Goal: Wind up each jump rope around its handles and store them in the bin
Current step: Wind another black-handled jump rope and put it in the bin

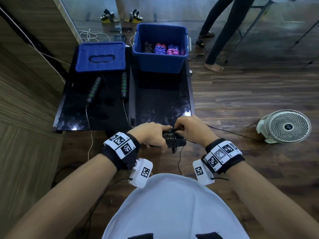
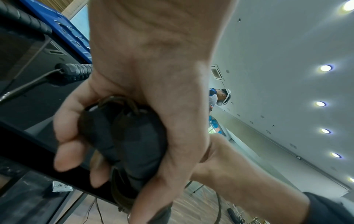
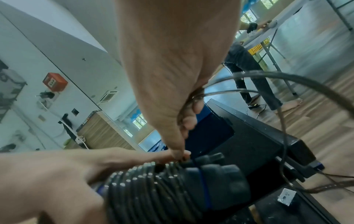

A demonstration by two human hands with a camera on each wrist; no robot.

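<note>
- Wooden floor (image 1: 241, 100) around, with a low black table (image 1: 164, 104) in front of the person; on it at the far end the blue bin (image 1: 160, 61), open, and its lid (image 1: 101, 56) lying just beside on the left.
- Bin holds already 3 wound ropes (black, blue/purple, pink).
- Left hand (image 1: 151, 135) is wrapped around the two black handles (image 3: 216, 180) of the rope in work, above the near table edge. Coils (image 1: 170, 139) sit tight side by side on them.
- Right hand (image 1: 191, 128) pinches the loose cord (image 3: 268, 75) at the top of the bundle; the rest of the cord hangs down to the floor.
- Risk 1: if the right hand loses tension, the stiff cord will prob. spring back and several turns get loose.
- Risk 2: the hanging tail may catch on the table corner, or get stepped on, and jerk the bundle.
- Risk 3: end not tucked in = bundle opens inside the bin.
- One more rope with green-ringed handles (image 1: 124, 87) lies unwound on the table, near the lid; its cords run off the near edge, so they could tangle w/ the tail.
</note>
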